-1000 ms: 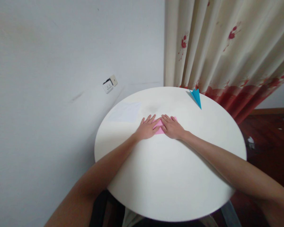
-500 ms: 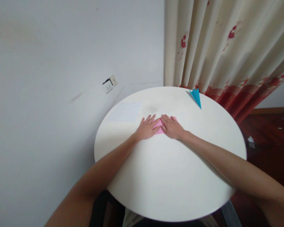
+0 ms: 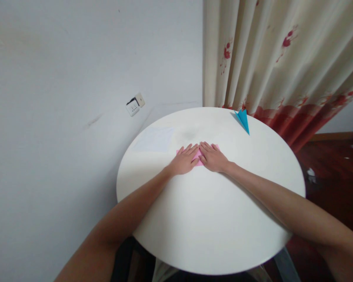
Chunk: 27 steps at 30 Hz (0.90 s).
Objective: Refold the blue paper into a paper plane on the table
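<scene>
Pink paper [image 3: 197, 157] flat, long axis left-right

Looks like a room in a home: cream curtain [image 3: 282, 58] with red flower print hanging to a dark wooden floor [image 3: 335, 156], plain white wall [image 3: 76, 78] with a socket [image 3: 134, 105], small round white table [image 3: 211, 219] pushed into the corner.
</scene>
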Each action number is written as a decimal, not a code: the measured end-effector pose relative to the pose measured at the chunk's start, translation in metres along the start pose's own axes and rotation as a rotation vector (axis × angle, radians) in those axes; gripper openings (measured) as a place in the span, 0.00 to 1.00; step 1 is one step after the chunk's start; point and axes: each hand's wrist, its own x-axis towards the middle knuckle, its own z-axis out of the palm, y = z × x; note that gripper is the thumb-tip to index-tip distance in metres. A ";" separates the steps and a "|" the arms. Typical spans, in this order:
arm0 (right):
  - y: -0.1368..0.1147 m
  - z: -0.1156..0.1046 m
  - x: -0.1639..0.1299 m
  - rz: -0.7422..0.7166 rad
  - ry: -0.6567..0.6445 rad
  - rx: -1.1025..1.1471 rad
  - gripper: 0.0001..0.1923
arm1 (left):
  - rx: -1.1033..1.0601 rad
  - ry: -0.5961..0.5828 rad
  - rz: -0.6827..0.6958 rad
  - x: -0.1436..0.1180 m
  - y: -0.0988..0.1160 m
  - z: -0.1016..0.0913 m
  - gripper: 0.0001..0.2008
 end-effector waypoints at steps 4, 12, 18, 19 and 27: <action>0.000 -0.001 0.000 0.004 -0.006 -0.001 0.33 | 0.012 0.001 -0.039 0.001 -0.001 0.000 0.32; 0.000 -0.002 0.000 0.005 -0.006 0.002 0.33 | 0.054 -0.018 -0.092 0.001 -0.007 0.000 0.31; 0.000 -0.002 -0.001 0.007 -0.001 0.001 0.34 | 0.081 -0.020 -0.092 0.000 -0.006 -0.001 0.30; 0.000 -0.002 -0.001 0.007 0.000 0.002 0.34 | 0.086 -0.016 -0.090 0.000 -0.006 0.000 0.30; 0.000 -0.002 0.000 0.008 -0.004 0.002 0.34 | 0.091 -0.001 -0.085 0.000 -0.007 0.002 0.31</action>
